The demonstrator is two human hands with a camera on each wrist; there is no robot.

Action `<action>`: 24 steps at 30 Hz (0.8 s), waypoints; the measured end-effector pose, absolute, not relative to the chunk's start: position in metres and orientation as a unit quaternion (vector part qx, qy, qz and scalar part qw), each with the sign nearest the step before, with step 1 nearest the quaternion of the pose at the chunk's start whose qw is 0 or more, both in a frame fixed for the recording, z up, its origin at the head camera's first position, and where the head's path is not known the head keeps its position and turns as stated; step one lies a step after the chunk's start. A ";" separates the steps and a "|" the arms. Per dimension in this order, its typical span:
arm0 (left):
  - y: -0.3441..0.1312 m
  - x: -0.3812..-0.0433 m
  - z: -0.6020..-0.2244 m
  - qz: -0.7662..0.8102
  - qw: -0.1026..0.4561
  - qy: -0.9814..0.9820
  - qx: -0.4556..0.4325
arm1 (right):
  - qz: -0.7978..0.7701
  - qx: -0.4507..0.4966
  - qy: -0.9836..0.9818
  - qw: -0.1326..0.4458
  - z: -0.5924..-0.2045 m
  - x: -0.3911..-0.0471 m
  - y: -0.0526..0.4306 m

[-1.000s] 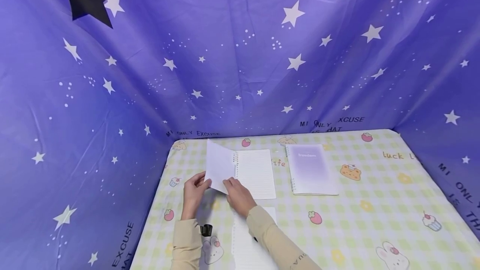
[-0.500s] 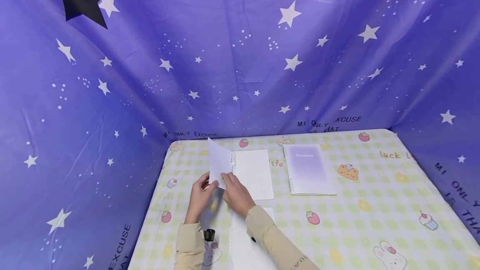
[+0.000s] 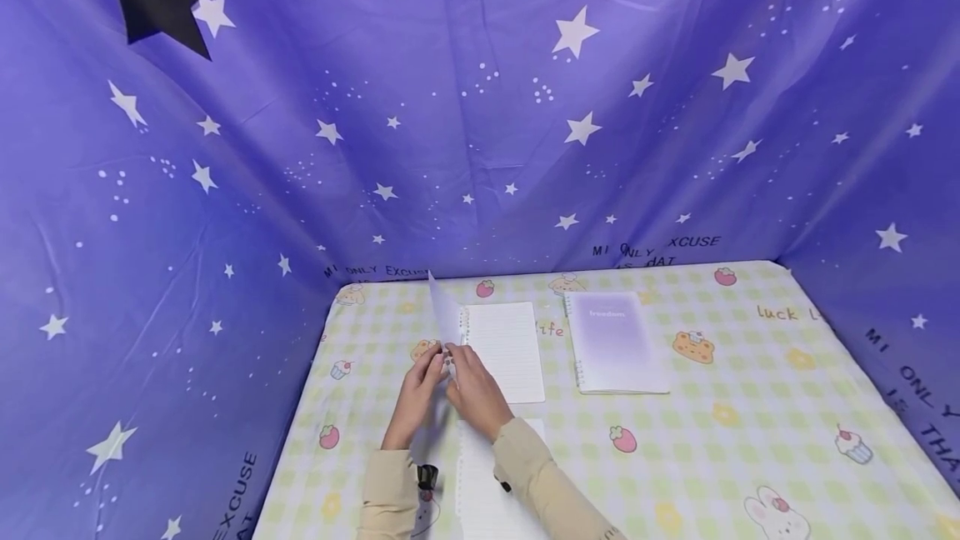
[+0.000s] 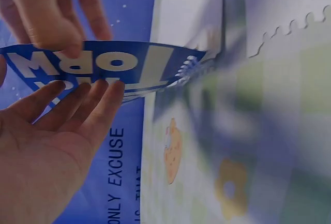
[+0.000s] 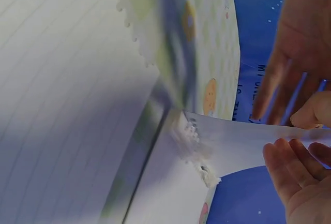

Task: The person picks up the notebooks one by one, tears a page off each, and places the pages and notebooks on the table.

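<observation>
nearest, on the near side of the lined notebook (image 3: 502, 348), lies a holed sheet (image 3: 478, 490). at the notebook's left edge its cover (image 3: 444, 307) stands raised — the left hand (image 3: 415, 394) and right hand (image 3: 480, 394) both pinch it. turning it seems the step; next calls for swinging it over without creasing. right of the notebook sits 1 purple notebook (image 3: 618, 348). only the left wrist view shows the cover's blue lettered face.

Looks like a curtained booth, closed left, right and far by purple-blue star-printed fabric hangings (image 3: 465, 119) around a green-and-white checked, cartoon-printed tabletop (image 3: 675, 457)
</observation>
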State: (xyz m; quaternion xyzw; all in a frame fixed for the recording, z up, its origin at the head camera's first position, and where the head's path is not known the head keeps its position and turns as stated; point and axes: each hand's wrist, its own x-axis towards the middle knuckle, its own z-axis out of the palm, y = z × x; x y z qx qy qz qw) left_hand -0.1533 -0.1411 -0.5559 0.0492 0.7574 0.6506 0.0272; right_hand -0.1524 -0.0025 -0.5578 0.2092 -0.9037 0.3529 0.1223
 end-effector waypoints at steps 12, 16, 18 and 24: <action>-0.122 -0.143 -0.530 0.608 0.032 0.790 0.071 | 0.404 0.185 -0.886 0.133 -0.545 -0.152 0.015; -0.119 -0.144 -0.534 0.596 0.043 0.798 0.081 | 0.421 0.159 -0.882 0.138 -0.545 -0.152 0.024; -0.117 -0.148 -0.544 0.587 0.045 0.804 0.081 | 0.430 0.143 -0.881 0.134 -0.544 -0.152 0.029; -0.115 -0.159 -0.581 0.578 0.045 0.812 0.070 | 0.440 0.109 -0.882 0.133 -0.546 -0.152 0.042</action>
